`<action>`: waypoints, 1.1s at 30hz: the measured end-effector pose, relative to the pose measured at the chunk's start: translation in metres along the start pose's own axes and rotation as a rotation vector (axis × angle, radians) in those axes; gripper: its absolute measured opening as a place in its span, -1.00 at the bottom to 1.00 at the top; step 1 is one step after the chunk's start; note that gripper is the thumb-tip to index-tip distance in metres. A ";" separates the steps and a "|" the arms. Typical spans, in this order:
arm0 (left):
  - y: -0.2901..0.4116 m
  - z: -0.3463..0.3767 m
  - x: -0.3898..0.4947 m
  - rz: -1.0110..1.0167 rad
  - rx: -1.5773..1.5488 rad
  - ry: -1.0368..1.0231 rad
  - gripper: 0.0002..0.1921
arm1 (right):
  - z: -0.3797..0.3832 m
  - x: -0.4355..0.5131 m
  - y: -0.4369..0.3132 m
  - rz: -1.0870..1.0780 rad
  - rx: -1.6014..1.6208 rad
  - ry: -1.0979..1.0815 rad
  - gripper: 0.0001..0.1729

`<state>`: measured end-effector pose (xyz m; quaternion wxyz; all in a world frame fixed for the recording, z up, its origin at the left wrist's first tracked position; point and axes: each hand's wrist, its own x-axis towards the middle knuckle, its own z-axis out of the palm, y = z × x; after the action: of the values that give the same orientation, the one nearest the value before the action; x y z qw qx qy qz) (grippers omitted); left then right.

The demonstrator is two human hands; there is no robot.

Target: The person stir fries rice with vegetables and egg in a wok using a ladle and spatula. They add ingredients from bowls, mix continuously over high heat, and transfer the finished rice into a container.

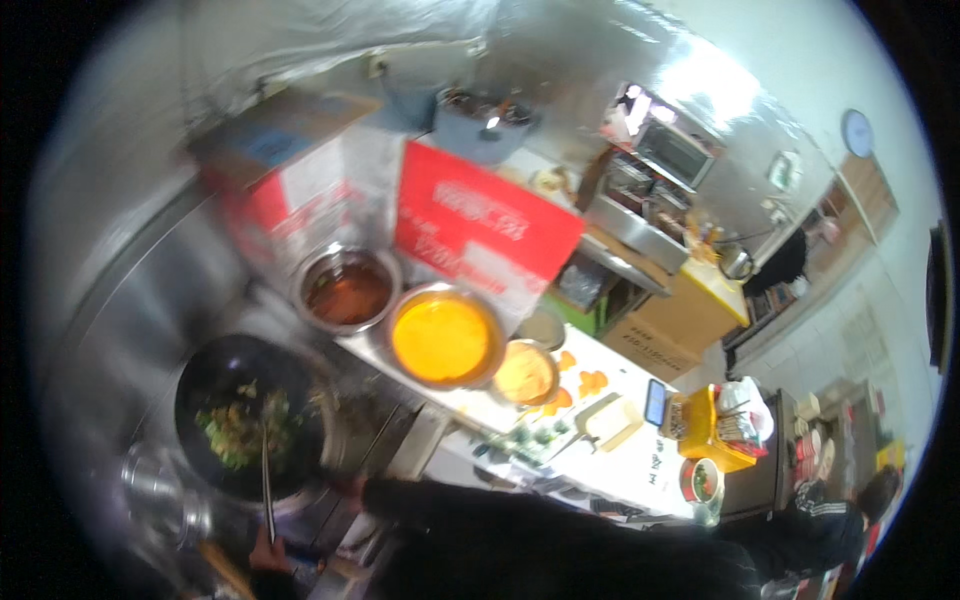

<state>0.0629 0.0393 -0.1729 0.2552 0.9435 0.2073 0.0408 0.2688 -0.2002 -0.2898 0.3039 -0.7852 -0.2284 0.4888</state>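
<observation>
My left hand (pixel 268 553), at the lower left, is closed on the metal handle of a long cooking utensil (pixel 266 480). The utensil's far end reaches into a black wok (pixel 225 367) holding chopped green and pale food (pixel 236 439). My right hand (pixel 349 487), in a dark sleeve, is blurred at the wok's lower right rim; whether it grips anything is unclear. Beyond the wok stand a metal bowl of reddish-brown liquid (pixel 349 296), a metal bowl of bright yellow-orange contents (pixel 442 337) and a smaller bowl with paler orange contents (pixel 525 373).
A red printed board (pixel 480 217) stands behind the bowls. Along the white counter (pixel 622 469) lie a pale rectangular tray (pixel 611 424), a phone (pixel 655 401), a yellow basket (pixel 705 427) and a filled paper bowl (pixel 701 480). Metal pots (pixel 157 480) stand left of the wok. Another person (pixel 832 525) is at the far right.
</observation>
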 end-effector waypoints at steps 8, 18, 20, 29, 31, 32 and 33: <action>-0.005 -0.010 -0.058 -0.274 0.333 -0.043 -0.48 | 0.015 -0.078 0.009 -0.027 -0.154 -0.160 -0.46; 0.190 0.011 -0.200 -0.339 0.075 0.038 -0.52 | -0.018 -0.203 0.122 -0.147 -0.370 -0.062 -0.38; 0.230 0.000 -0.232 -0.485 0.017 0.065 -0.54 | -0.034 -0.243 0.122 -0.325 -0.275 -0.151 -0.61; 0.326 0.037 -0.329 -0.779 -0.085 0.217 -0.51 | -0.045 -0.317 0.094 0.075 0.229 -0.316 -0.74; 0.325 0.053 -0.336 -0.682 -0.181 0.297 -0.53 | -0.042 -0.319 0.091 0.167 0.317 -0.312 -0.79; 0.323 0.061 -0.337 -0.543 -0.106 0.434 -0.55 | -0.041 -0.321 0.090 0.080 0.247 -0.317 -0.81; 0.322 0.065 -0.342 -0.786 -0.225 0.261 -0.56 | -0.039 -0.324 0.088 0.060 0.154 -0.280 -0.83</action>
<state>-0.1170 -0.3846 -0.0590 0.3244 0.7460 0.5759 0.0816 0.1746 -0.4846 -0.1345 0.3138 -0.6903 -0.2066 0.6183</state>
